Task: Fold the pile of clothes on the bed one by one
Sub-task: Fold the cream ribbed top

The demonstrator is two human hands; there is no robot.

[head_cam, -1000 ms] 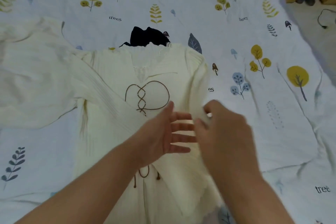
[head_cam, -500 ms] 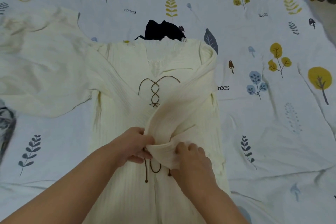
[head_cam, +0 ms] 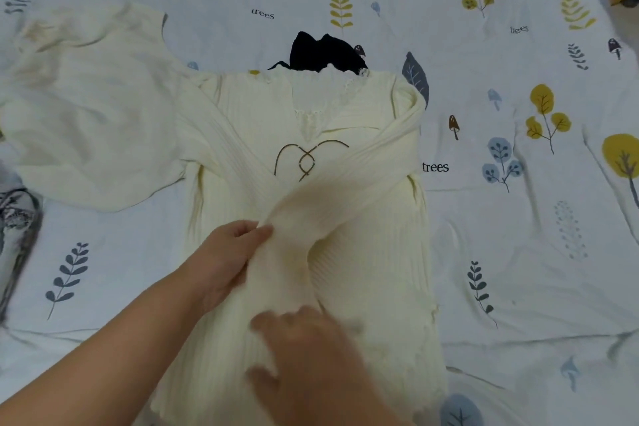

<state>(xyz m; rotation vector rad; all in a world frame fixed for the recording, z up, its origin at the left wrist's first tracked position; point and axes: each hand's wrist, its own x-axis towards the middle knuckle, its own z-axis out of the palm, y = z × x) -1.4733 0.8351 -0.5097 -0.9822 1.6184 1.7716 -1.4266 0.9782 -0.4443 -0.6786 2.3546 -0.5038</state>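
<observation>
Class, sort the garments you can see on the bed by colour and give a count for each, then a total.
Cream: 2, the ribbed sweater and the top to its left
Black: 1, the garment beyond the collar
Grey patterned: 1, the piece at the left edge
Total: 4

Cream ribbed-knit top point(head_cam: 363, 263) — soft matt cloth, fine vertical ribs on body and sleeves, lacy scalloped trim at the neckline. Thin brown lacing cord point(head_cam: 304, 159) on its front, smooth, matt. Plain cream garment point(head_cam: 86, 107) to the left: smoother cloth, no visible rib, slightly rumpled. Small black cloth item point(head_cam: 321, 52) past the neckline — matt, dark, texture not readable. White printed bedsheet point(head_cam: 518, 252): thin woven cloth, matt, creased, flat leaf and tree print. Grey patterned fabric point(head_cam: 15, 225) at the left edge, blurred; finish unclear.
</observation>
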